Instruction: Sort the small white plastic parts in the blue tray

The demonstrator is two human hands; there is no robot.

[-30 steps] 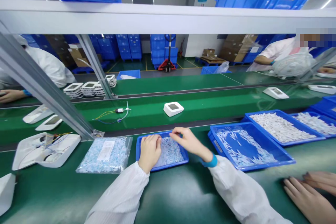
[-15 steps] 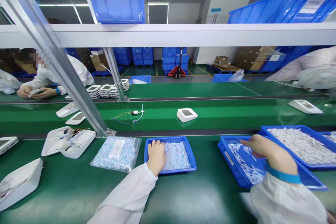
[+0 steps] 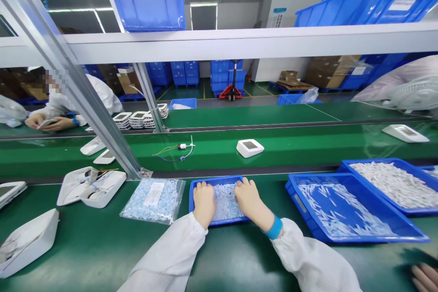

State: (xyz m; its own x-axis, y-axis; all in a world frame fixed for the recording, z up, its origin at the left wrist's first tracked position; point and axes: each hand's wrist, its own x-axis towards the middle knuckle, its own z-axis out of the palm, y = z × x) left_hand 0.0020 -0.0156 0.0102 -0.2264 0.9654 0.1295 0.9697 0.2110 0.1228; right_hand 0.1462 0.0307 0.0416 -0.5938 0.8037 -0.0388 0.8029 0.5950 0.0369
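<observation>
A small blue tray [image 3: 219, 224] filled with tiny light-blue and white plastic pieces [image 3: 224, 200] sits in front of me. My left hand [image 3: 204, 203] is at its left side, fingers curled down and closed; their tips are hidden. At the tray's right side my right hand [image 3: 251, 200], with a blue wristband, has its fingers bent inward and closed. Whatever either hand pinches is hidden. Left of the tray lies a clear bag [image 3: 153, 200] of similar pieces with a white label.
At right stand a larger blue tray [image 3: 356, 191] with scattered slim pieces and another tray [image 3: 393, 182] of white pieces. Another person's hand [image 3: 426, 278] shows at the lower right. White device housings [image 3: 92, 187] lie at left; a white device [image 3: 250, 148] rests on the green belt.
My right hand has moved left from over the larger right tray to the right side of the small tray. My left hand stays at the small tray. Devices on the belt have shifted right.
</observation>
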